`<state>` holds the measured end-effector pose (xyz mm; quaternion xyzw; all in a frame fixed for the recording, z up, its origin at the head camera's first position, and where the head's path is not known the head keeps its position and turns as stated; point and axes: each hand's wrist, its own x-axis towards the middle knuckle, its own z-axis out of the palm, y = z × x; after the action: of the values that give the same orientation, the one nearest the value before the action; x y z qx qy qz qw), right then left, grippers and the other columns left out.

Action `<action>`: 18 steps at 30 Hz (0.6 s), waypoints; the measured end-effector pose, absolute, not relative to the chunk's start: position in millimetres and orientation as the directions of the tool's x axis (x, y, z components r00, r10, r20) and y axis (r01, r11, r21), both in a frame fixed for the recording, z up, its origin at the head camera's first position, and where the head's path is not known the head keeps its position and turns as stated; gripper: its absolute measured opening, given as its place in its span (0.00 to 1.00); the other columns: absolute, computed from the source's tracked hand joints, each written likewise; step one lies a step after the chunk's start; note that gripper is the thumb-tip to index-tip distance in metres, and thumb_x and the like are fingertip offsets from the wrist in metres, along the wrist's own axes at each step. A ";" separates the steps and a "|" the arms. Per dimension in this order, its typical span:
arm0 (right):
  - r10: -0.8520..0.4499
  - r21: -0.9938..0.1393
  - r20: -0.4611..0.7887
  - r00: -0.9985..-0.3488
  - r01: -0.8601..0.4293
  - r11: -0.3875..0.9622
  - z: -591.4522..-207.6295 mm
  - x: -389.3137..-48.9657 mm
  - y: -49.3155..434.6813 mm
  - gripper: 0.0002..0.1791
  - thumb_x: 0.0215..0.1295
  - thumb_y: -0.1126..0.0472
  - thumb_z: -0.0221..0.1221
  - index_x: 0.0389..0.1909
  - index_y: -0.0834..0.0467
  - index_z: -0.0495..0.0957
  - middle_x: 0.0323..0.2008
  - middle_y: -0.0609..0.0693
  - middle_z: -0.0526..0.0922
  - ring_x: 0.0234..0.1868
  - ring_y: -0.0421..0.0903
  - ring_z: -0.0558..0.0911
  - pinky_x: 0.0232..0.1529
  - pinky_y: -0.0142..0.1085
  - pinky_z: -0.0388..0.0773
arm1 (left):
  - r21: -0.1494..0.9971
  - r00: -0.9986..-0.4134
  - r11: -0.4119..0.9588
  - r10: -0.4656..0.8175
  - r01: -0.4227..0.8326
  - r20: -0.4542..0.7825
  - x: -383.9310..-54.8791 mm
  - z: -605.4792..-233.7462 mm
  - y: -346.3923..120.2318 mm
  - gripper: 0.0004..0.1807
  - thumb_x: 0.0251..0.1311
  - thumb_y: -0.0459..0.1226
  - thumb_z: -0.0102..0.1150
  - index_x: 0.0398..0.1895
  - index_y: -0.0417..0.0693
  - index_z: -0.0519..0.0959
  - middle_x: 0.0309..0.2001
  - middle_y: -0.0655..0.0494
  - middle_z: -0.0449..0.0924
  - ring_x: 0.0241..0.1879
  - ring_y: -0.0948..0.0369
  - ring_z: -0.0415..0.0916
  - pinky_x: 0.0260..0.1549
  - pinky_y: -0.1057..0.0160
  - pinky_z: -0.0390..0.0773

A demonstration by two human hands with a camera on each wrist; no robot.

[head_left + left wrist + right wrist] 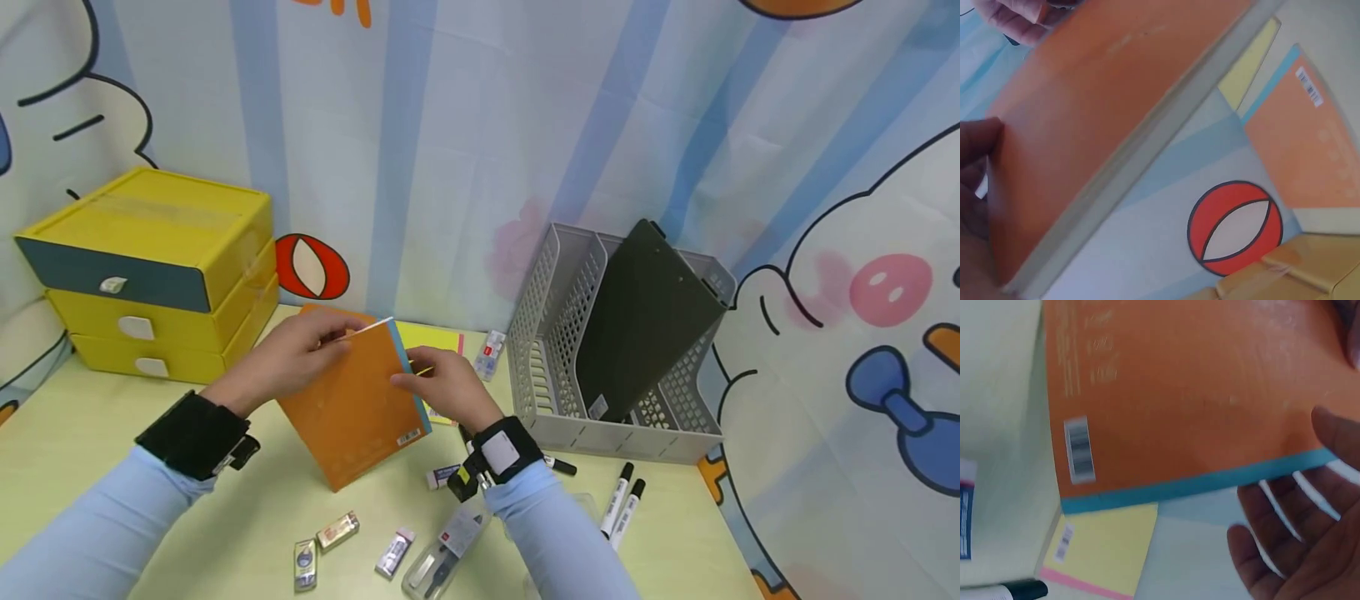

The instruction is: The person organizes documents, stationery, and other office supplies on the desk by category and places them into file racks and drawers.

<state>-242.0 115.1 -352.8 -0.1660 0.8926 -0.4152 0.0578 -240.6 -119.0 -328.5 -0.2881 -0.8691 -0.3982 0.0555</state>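
Note:
An orange notebook with a blue spine strip and a barcode is held up, tilted, over the table. My left hand grips its upper left edge, thumb on the orange cover. At the blue spine, my right hand pinches the notebook between thumb and fingers; the right wrist view shows the thumb on the cover and fingers behind the strip. Behind it lies a yellow notebook with a pink edge, partly covered. A second orange notebook shows in the left wrist view.
Yellow stacked drawers stand at the left. At the right, a grey file rack holds a dark clipboard. Small erasers, a clear pen case and markers lie in front. A small packet is beside the rack.

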 end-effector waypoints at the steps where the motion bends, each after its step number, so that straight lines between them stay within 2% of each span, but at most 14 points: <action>1: -0.362 -0.758 0.033 -0.932 -0.260 0.599 -351.8 -242.7 116.8 0.18 0.68 0.54 0.63 0.56 0.54 0.81 0.45 0.47 0.85 0.43 0.44 0.84 0.43 0.37 0.80 | 0.640 -0.806 0.507 0.481 0.577 0.346 -240.6 -327.1 -118.0 0.16 0.69 0.27 0.52 0.57 0.40 0.79 0.39 0.50 0.77 0.39 0.54 0.71 0.39 0.55 0.73; 6: -0.441 -0.750 0.010 -0.898 -0.298 0.591 -348.1 -242.6 121.1 0.12 0.69 0.55 0.62 0.49 0.55 0.85 0.41 0.44 0.86 0.39 0.41 0.81 0.41 0.35 0.77 | 0.563 -0.738 0.492 0.554 0.664 0.386 -242.5 -325.4 -116.3 0.13 0.67 0.28 0.56 0.53 0.39 0.81 0.46 0.48 0.79 0.42 0.53 0.74 0.44 0.51 0.77; 12: -0.423 -0.730 0.027 -0.905 -0.307 0.611 -343.4 -237.9 129.4 0.11 0.68 0.55 0.63 0.47 0.54 0.86 0.39 0.44 0.87 0.37 0.43 0.78 0.37 0.35 0.73 | 0.548 -0.797 0.580 0.468 0.603 0.382 -247.3 -334.4 -129.3 0.10 0.68 0.35 0.59 0.49 0.41 0.82 0.43 0.51 0.80 0.42 0.54 0.76 0.44 0.51 0.78; 16: -0.384 -0.724 0.076 -0.920 -0.316 0.613 -342.3 -236.3 141.4 0.10 0.68 0.56 0.63 0.43 0.56 0.87 0.37 0.46 0.87 0.38 0.45 0.79 0.38 0.36 0.73 | 0.575 -0.829 0.597 0.410 0.559 0.379 -252.3 -345.0 -145.1 0.10 0.70 0.34 0.57 0.48 0.38 0.82 0.43 0.48 0.81 0.41 0.52 0.74 0.43 0.50 0.77; 18: -0.362 -0.742 0.096 -0.927 -0.310 0.595 -342.4 -236.2 148.4 0.10 0.68 0.58 0.63 0.43 0.58 0.86 0.38 0.49 0.87 0.39 0.46 0.81 0.38 0.37 0.76 | 0.595 -0.849 0.605 0.389 0.529 0.359 -254.5 -349.9 -152.1 0.11 0.71 0.33 0.54 0.50 0.36 0.80 0.44 0.46 0.81 0.42 0.50 0.74 0.44 0.48 0.77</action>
<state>-236.2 148.4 -342.4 -0.1882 0.8924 -0.4089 0.0322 -254.5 -152.1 -349.9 -0.2575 -0.8906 -0.3622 0.0969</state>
